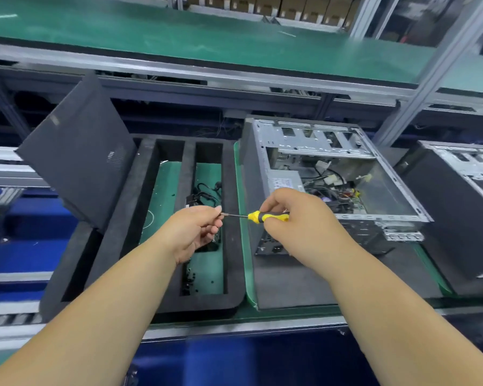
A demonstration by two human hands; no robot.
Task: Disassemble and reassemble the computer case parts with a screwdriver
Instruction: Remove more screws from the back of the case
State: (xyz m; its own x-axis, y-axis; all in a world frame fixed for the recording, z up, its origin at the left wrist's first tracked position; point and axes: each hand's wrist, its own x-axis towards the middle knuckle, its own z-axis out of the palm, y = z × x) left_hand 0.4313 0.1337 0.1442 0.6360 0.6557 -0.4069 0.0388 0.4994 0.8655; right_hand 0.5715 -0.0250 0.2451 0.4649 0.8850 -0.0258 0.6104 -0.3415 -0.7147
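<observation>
Right hand closed around the yellow-and-black screwdriver, held level above the bench, thin shaft pointing left. Left hand pinches at the shaft tip; what it holds is too small to tell. Open grey metal computer case sits just beyond on dark foam; black slotted foam tray lies left, black side panel leaning in it.

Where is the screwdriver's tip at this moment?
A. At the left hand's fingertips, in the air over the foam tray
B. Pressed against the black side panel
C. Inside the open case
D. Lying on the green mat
A: the right hand holds the yellow screwdriver level, its tip meeting the left hand above the foam tray, left of the open case.
</observation>
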